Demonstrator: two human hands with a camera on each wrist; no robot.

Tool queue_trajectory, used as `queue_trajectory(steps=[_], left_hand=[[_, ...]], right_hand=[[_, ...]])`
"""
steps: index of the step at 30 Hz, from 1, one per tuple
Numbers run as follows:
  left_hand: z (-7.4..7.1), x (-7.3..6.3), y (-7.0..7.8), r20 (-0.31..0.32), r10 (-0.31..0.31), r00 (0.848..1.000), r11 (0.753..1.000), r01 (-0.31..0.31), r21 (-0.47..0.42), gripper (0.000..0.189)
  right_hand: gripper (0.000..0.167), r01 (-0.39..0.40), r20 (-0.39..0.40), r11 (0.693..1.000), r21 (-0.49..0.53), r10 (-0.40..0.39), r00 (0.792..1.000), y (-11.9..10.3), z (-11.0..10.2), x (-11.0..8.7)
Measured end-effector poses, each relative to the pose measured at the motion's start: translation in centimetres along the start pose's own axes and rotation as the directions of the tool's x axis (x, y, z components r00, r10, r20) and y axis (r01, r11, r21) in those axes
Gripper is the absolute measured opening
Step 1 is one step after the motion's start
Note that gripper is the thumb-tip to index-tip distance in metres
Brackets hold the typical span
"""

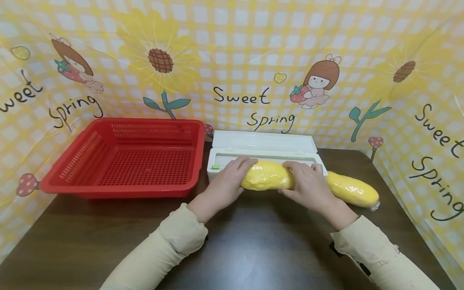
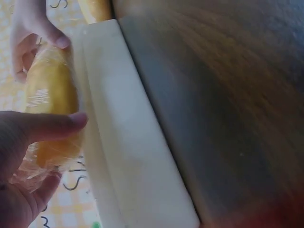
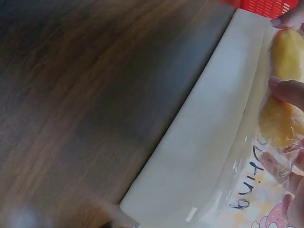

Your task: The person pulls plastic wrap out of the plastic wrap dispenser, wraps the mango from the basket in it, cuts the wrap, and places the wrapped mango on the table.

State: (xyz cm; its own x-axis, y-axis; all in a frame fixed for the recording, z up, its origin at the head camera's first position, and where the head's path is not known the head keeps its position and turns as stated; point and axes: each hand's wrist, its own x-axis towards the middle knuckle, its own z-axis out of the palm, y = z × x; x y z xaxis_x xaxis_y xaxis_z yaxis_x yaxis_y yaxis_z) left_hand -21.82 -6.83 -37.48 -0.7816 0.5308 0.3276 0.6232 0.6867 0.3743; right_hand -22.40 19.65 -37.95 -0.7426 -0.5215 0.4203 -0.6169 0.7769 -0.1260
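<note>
Red basket [image 1: 123, 188] L of white box [image 1: 264, 141]; spare yellow roll [image 1: 352, 191] at box's R end. Held yellow roll [image 1: 267, 176] is just above box; step in hand prob. wrapping it in clear film [image 2: 40, 97]; next likely needs snug, even tucking. L hand [image 1: 224, 185] grips its L end, R hand [image 1: 311, 187] its R, fingers curled round.

Head view's pretty bright and even, light seemingly from above. Pale glare patch on the dark wood tabletop [image 1: 250, 249], nearer the camera than the fingers [image 1: 246, 162], plus shiny hotspots on the plastic-wrapped yellow bundle [image 1: 268, 176] between them. Printed cloth [image 1: 440, 161] looks stretched far right of the fingers. Wrist shots are hazier; in the left one, the red basket [image 2: 278, 213], well away from the fingertips, is a smear.
</note>
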Motion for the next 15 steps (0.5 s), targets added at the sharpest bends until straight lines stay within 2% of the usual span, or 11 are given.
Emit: queue_trajectory(steps=[5,10,15], left_hand=[[0.19,0.03,-0.17,-0.027,0.000,1.000,1.000,0.000,-0.020,0.078],[0.38,-0.16,-0.25,-0.042,-0.019,0.999,0.999,0.017,-0.029,0.074],[0.55,-0.39,-0.24,-0.092,0.011,0.996,0.998,-0.004,0.068,0.073]], right_hand=[[0.071,0.013,-0.029,1.000,0.007,-0.013,0.999,0.09,-0.02,0.07],[0.066,0.037,-0.020,0.999,0.024,-0.037,0.999,0.05,-0.18,0.01],[0.066,0.074,-0.023,0.997,-0.008,-0.074,0.997,0.02,-0.19,-0.11]])
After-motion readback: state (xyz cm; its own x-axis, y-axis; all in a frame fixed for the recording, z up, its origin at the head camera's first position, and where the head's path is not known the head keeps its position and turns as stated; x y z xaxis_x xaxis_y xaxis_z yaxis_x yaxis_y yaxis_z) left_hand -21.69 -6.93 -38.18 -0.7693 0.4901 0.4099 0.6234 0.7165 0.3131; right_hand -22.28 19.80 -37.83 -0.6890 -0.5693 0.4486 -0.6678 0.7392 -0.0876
